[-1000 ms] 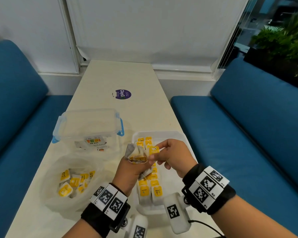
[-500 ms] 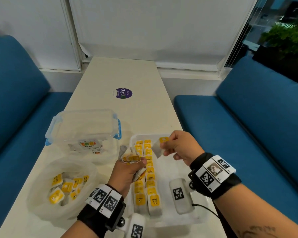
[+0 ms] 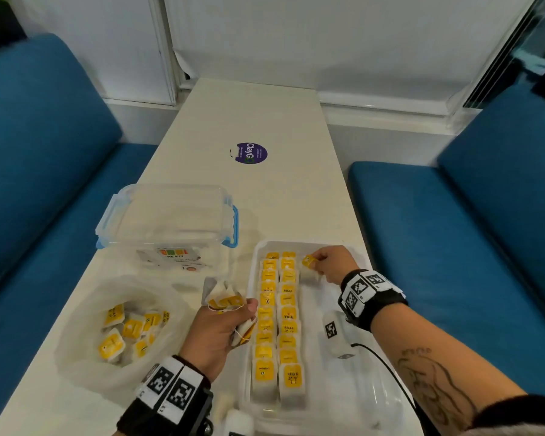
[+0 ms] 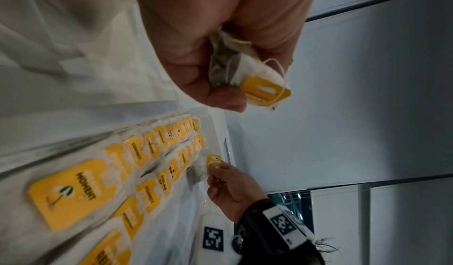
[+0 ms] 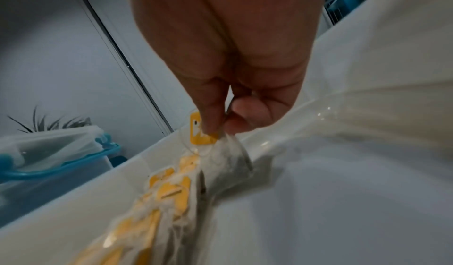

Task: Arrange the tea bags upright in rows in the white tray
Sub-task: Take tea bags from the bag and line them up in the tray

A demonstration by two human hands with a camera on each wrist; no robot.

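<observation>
The white tray (image 3: 328,413) lies on the table with two rows of yellow-tagged tea bags (image 3: 277,313) running front to back along its left side. My right hand (image 3: 329,264) pinches one tea bag (image 3: 309,262) by its tag at the tray's far end, right of the second row; the right wrist view shows this tea bag (image 5: 203,133) hanging from thumb and finger with its pouch against the tray floor. My left hand (image 3: 224,322) grips a bunch of tea bags (image 3: 222,297) just left of the tray; these tea bags (image 4: 247,75) stick out of the fist.
A clear plastic bag (image 3: 85,335) with several loose tea bags sits at the front left. A clear lidded box with blue clips (image 3: 167,218) stands behind it. A round purple sticker (image 3: 249,153) marks the table's middle. Blue benches (image 3: 453,247) flank the table.
My right hand took one tea bag from the bunch in the left hand and carried it right and away to the tray's far end. The left hand shifted slightly left.
</observation>
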